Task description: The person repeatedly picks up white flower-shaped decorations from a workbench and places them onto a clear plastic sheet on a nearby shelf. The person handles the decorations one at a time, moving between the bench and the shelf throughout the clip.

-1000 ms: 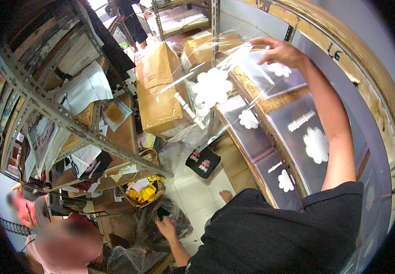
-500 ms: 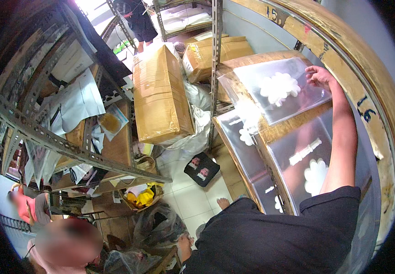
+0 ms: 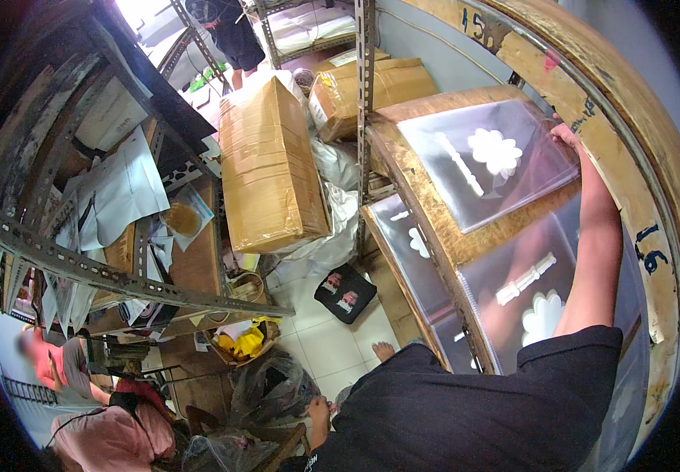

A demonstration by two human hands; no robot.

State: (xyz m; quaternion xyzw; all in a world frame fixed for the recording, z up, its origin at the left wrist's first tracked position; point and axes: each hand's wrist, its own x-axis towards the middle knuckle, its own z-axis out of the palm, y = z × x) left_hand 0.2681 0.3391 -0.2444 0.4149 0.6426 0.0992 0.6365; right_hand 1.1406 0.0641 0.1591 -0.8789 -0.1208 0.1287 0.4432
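My right arm reaches to the far right. My right hand [image 3: 566,137] is closed, its fingers curled at the right edge of a clear plastic sheet [image 3: 434,193]. The sheet lies on a worn wooden board [image 3: 473,240] and bears a white scalloped shape [image 3: 495,153] and a long white bar shape [image 3: 461,165]. Below my forearm lies another clear sheet [image 3: 481,263] with similar white shapes. Low and close to my body, my left hand [image 3: 322,411] has its fingers curled in; whether anything is in them is hidden.
A large taped carton [image 3: 270,169] stands ahead, with more cartons [image 3: 379,90] behind. Metal shelving [image 3: 80,271] holding papers runs along the left. A black printed item [image 3: 345,293] is on the tiled floor. Other people are at lower left [image 3: 119,436] and at the back [image 3: 230,35].
My right hand has moved slightly right and its fingers have drawn in. The upper sheet now lies flatter on the board, showing the bar shape. The person at lower left has bent lower.
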